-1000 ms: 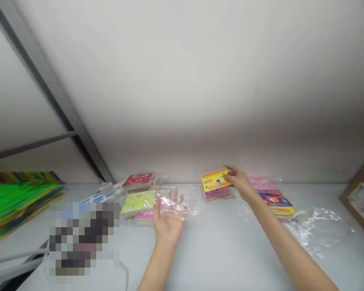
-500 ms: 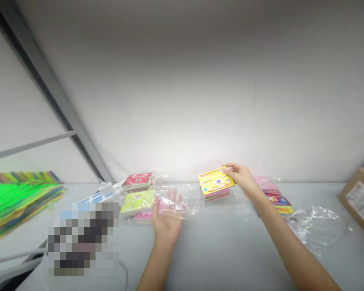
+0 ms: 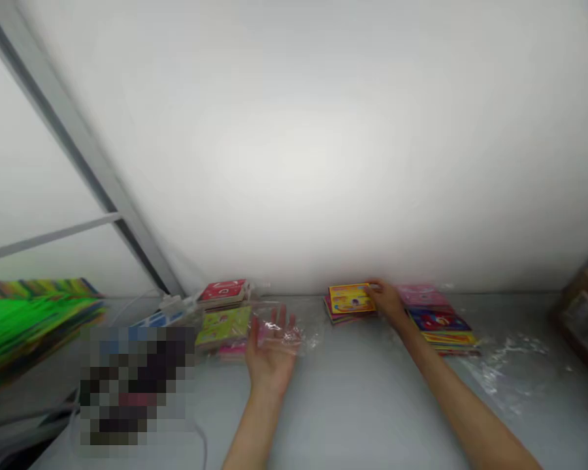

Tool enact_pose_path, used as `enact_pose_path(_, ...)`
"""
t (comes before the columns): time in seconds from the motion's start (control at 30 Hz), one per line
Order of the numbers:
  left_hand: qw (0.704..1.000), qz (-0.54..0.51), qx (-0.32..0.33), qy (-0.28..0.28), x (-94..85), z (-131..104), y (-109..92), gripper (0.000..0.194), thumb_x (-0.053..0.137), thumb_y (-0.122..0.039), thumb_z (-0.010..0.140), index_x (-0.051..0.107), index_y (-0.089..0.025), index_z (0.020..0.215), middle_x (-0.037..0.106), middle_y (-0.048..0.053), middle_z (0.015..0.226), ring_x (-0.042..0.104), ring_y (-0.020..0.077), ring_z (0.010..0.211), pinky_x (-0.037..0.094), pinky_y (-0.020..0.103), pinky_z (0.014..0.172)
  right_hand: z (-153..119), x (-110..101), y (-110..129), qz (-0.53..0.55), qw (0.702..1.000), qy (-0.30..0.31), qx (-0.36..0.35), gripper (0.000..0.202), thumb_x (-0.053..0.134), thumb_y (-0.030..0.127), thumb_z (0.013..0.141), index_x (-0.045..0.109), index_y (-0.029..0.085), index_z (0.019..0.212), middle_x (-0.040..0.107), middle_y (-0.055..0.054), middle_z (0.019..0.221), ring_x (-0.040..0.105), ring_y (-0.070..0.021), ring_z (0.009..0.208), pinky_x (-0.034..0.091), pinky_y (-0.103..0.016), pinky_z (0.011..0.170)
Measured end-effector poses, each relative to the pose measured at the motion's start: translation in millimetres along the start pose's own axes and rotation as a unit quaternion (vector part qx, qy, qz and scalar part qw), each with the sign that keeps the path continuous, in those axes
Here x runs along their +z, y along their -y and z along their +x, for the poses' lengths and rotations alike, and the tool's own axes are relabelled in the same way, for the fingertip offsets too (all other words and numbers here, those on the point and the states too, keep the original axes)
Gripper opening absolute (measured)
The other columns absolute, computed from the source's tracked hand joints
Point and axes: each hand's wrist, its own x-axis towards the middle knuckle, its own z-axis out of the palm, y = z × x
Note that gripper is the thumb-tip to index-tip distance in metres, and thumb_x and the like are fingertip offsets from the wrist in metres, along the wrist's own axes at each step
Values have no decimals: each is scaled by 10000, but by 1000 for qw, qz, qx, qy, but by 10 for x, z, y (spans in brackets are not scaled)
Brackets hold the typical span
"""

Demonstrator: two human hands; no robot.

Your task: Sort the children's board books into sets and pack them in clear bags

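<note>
My right hand (image 3: pixel 386 301) pinches the right edge of a yellow booklet (image 3: pixel 351 299), which lies on top of a small stack near the back wall. Palm up, my left hand (image 3: pixel 273 349) has its fingers spread, with a clear plastic bag (image 3: pixel 306 329) over the fingers; whether the hand is inside the bag I cannot tell. Just left of it are a yellow-green booklet stack (image 3: pixel 224 326) and a pink booklet (image 3: pixel 232 352). Behind these sits a red booklet stack (image 3: pixel 224 290).
Right of my right hand lie pink booklets (image 3: pixel 424 296) and a dark blue and red booklet (image 3: pixel 440 320) on a pile. Clear plastic bags (image 3: pixel 514 365) spread beside them. A cardboard box (image 3: pixel 585 320) stands far right. Bright green sheets (image 3: pixel 29 320) are at the left.
My right hand has lowered the yellow booklet and moved it slightly right, onto the stack. My left hand has hardly moved. The picture's lighting has changed.
</note>
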Motion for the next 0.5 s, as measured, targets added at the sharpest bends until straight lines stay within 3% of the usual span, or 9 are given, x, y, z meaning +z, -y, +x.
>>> enact_pose_path(0.3, 1000, -2, -2, -2, -8, 8, 8, 336, 467, -401, 867, 589, -179, 1087, 661, 116, 1034, 656, 235, 897, 530, 332, 661, 32, 56, -24, -6, 998, -23, -54, 279, 551, 337, 736, 647, 186, 950, 678, -92, 989, 640, -217, 881, 510, -355, 763)
enact_pose_path(0.5, 1000, -5, -8, -2, -25, 17, -1, 333, 478, -397, 863, 589, -179, 1089, 667, 109, 1017, 657, 236, 900, 534, 335, 663, 38, 63, -81, -17, 998, -25, -58, 276, 553, 359, 726, 659, 193, 920, 688, -87, 932, 646, -234, 864, 515, -371, 754)
